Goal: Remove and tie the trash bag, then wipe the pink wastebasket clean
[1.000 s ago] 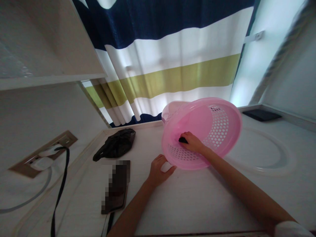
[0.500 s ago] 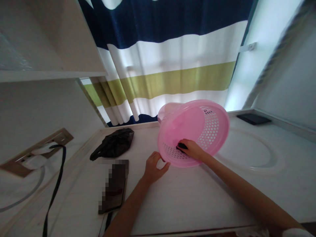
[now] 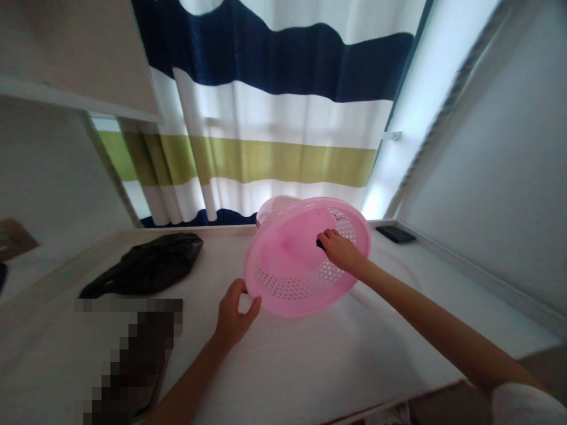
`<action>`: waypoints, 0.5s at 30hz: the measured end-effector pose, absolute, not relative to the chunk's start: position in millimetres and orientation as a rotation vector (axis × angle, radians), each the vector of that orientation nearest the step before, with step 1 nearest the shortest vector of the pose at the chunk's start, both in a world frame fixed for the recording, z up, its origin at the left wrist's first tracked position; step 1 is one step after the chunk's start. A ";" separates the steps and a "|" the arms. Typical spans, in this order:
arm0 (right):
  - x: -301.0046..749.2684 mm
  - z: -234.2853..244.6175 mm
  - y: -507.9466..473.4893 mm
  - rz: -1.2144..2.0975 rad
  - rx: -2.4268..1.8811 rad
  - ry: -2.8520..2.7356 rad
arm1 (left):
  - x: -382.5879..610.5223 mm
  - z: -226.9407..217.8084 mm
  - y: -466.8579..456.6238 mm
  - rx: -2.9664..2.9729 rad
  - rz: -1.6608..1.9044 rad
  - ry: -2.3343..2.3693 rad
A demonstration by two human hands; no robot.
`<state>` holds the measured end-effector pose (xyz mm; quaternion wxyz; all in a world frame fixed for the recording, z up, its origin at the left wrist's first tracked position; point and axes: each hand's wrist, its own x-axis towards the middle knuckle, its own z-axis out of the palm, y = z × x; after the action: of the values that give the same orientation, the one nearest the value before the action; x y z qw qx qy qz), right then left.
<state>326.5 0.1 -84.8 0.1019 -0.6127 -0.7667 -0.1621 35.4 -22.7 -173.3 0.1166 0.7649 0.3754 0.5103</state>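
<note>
Over the white tabletop (image 3: 287, 366), the left hand (image 3: 232, 317) pinches the rim of a tilted pink basket (image 3: 287, 308). Inside it, the right hand (image 3: 341, 251) grips a small black object (image 3: 319, 244).

Right of centre, the right hand (image 3: 340, 251) mostly hides a black object (image 3: 320, 244) (too little shows to name it). Pixel blocks blur a dark flat thing (image 3: 137, 360) at lower left; the left edge cuts off a brown wall plate (image 3: 18, 239).
</note>
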 end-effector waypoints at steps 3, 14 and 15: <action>323.5 -94.3 -15.7 -0.113 -1.693 -2.462 | 39.4 -175.1 -23.7 2.172 1.517 1.076; 267.9 -108.2 4.2 0.642 -1.234 -2.113 | 58.9 -187.6 -26.0 1.600 1.407 0.843; 264.5 -100.8 23.0 0.543 -1.272 -2.149 | 60.4 -187.7 -25.2 1.552 1.363 0.800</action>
<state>264.5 23.0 -100.8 0.2890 -0.4766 -0.8049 0.2035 60.4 -25.2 -187.7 0.4467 0.6268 0.3231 0.5506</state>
